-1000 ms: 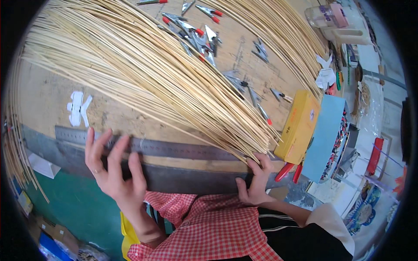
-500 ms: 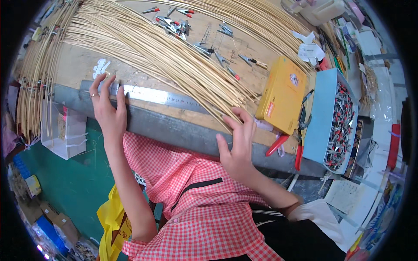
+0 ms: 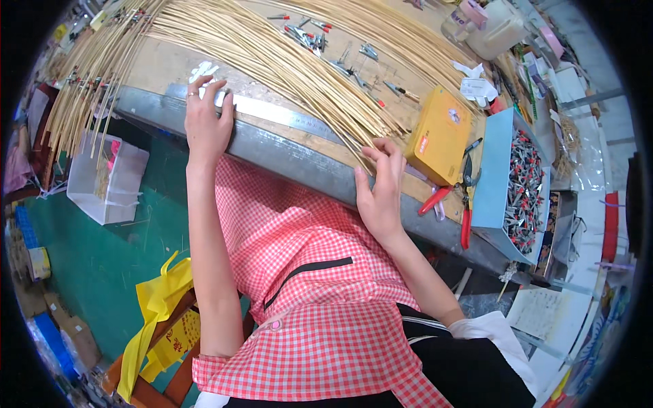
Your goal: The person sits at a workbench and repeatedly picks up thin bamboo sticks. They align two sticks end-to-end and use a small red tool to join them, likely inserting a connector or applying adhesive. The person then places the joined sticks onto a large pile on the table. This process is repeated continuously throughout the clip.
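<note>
My left hand (image 3: 209, 126) reaches over the steel ruler (image 3: 272, 113), fingers apart and slightly bent, fingertips on or just above its left end. My right hand (image 3: 382, 187) is at the lower ends of a long bundle of thin bamboo sticks (image 3: 299, 81). Its thumb and fingers are apart, and a few stick ends reach in between them. Whether they touch the sticks is hard to tell. Beside that hand lie a yellow box (image 3: 439, 136) and red-handled pruning shears (image 3: 466, 194).
A pale blue box (image 3: 491, 173) full of small red-tipped clips stands at the right. More clips (image 3: 306, 37) lie among the sticks. Clipped sticks (image 3: 88, 81) overhang the left edge above a white bin (image 3: 109, 180). A yellow bag (image 3: 160, 292) hangs on a wooden chair.
The view has shifted, so the table sits further right and higher. My right thumb and fingers have drawn a little closer together at the stick ends. My left hand stays by the ruler.
</note>
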`<act>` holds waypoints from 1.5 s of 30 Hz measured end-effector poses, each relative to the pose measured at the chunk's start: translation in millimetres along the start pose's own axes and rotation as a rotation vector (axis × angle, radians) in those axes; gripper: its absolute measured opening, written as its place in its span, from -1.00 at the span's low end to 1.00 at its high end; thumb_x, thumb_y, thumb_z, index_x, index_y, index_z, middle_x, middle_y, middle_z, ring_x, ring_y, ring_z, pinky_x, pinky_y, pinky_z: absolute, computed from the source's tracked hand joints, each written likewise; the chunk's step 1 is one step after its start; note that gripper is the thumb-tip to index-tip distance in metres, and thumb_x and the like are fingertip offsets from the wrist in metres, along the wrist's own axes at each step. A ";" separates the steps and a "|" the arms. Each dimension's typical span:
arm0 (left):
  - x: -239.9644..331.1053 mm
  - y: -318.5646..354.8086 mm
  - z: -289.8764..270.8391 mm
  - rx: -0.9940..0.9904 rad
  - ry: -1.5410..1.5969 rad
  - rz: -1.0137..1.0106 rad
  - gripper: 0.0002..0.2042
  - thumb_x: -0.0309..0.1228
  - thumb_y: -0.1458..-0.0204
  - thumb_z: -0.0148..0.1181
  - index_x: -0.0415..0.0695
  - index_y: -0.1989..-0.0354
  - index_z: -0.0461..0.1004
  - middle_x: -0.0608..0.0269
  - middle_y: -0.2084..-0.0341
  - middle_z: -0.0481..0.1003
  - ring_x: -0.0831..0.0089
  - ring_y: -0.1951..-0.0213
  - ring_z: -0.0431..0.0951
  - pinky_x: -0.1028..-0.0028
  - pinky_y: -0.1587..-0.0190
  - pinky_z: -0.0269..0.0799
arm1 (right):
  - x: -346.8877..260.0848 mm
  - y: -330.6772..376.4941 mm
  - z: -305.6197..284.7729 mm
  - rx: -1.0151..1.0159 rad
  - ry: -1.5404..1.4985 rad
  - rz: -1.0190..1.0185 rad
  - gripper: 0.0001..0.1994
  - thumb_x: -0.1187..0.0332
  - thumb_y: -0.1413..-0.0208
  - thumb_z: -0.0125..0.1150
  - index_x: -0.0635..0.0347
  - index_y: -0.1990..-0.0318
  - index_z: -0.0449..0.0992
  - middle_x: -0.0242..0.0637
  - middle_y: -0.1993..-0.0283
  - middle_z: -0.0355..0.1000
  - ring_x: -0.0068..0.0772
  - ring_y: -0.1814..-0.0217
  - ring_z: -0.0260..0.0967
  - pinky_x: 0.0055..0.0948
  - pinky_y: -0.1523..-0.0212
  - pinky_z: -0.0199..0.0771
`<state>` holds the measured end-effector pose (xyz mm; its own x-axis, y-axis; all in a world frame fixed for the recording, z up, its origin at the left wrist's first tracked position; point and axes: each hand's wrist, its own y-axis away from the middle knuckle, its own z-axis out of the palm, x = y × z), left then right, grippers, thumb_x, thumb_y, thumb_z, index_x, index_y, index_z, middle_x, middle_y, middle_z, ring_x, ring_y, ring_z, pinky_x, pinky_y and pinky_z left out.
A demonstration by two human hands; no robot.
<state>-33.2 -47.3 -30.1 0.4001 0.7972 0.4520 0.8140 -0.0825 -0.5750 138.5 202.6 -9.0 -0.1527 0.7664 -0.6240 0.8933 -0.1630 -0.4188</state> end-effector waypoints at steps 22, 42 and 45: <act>-2.9 5.7 -3.1 0.029 0.112 -0.020 -0.82 -0.41 -0.02 0.13 -0.11 0.20 0.50 0.21 0.03 0.39 0.13 0.02 0.43 0.25 0.01 0.36 | 0.2 2.1 7.5 -0.032 0.137 -0.042 -0.73 0.57 0.04 0.11 0.37 0.13 0.34 0.04 -0.03 0.18 0.05 -0.13 0.13 -0.14 -0.14 0.12; -1.6 7.2 0.2 0.030 0.090 -0.009 -0.85 -0.43 0.01 0.14 -0.10 0.24 0.50 0.18 0.11 0.42 0.14 0.07 0.43 0.24 0.06 0.36 | 1.9 1.7 5.5 0.009 0.093 -0.084 -0.73 0.58 0.06 0.13 0.36 0.15 0.34 0.03 0.01 0.19 0.06 -0.08 0.12 -0.13 -0.11 0.14; 1.1 7.7 0.9 0.031 0.088 -0.009 -0.87 -0.42 0.00 0.14 -0.10 0.27 0.51 0.19 0.12 0.43 0.14 0.10 0.45 0.24 0.08 0.38 | 1.4 2.6 4.3 0.016 0.091 -0.085 -0.73 0.58 0.07 0.13 0.36 0.15 0.34 0.03 0.01 0.19 0.06 -0.07 0.13 -0.13 -0.10 0.14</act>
<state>-26.8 -46.5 -34.7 0.4297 0.7418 0.5149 0.8050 -0.0564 -0.5906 138.8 200.6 -13.8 -0.1879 0.8309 -0.5238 0.8720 -0.1043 -0.4783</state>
